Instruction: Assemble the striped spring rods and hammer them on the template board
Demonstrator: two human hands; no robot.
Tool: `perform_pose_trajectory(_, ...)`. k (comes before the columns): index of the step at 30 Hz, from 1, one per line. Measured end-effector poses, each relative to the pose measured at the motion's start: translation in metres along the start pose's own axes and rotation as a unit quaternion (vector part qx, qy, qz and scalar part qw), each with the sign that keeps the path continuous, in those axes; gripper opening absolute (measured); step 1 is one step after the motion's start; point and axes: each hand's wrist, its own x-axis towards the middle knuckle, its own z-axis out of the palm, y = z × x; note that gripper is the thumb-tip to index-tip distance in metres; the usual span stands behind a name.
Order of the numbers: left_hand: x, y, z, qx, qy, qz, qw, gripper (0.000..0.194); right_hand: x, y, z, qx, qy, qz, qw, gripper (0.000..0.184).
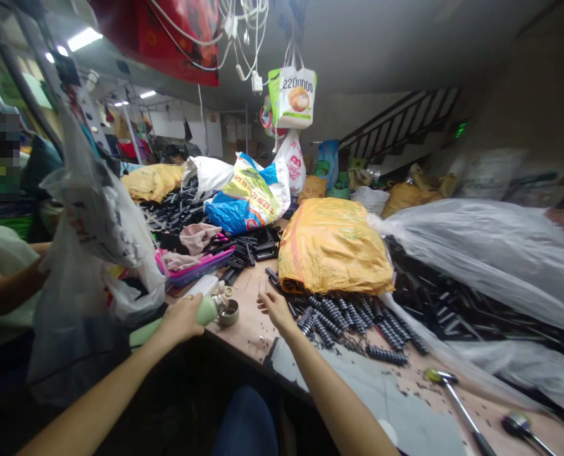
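Observation:
My left hand (183, 318) is closed round a pale green bottle-like object (207, 310) at the near edge of the wooden table (248, 329). A small metal cap (228, 312) lies just to its right. My right hand (276, 308) rests open on the table, fingers spread, beside a heap of black-and-white patterned cylinders (348, 316). A yellow sack (332, 246) lies on the heap right behind that hand.
A person on the left holds a large clear plastic bag (96, 234). Black plastic parts (257, 244), a pink tray (199, 267), coloured bags and clear plastic sheeting (481, 253) cover the table. Two metal-headed tools (457, 405) lie at the near right. Bags hang overhead.

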Motion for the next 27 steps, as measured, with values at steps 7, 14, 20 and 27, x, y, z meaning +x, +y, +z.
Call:
perform_pose_trajectory(7,0.013,0.012,-0.008,0.075,-0.009,0.018,0.997,0.048,-0.013,0.007,-0.011,-0.029,-0.028,0.021,0.999,0.034)
perform_pose_trajectory(14,0.014,0.018,-0.013,0.074,-0.021,0.006,0.997,0.048,-0.018,0.018,-0.013,-0.032,-0.041,0.036,0.998,0.029)
perform_pose_trajectory(20,0.013,0.015,-0.009,0.067,-0.012,0.002,0.998,0.05,-0.023,0.024,-0.011,-0.023,-0.047,0.045,0.998,0.026)
perform_pose_trajectory(27,0.011,0.015,-0.003,0.089,-0.005,0.011,0.996,0.045,-0.025,0.031,-0.011,-0.006,-0.048,0.068,0.997,0.024)
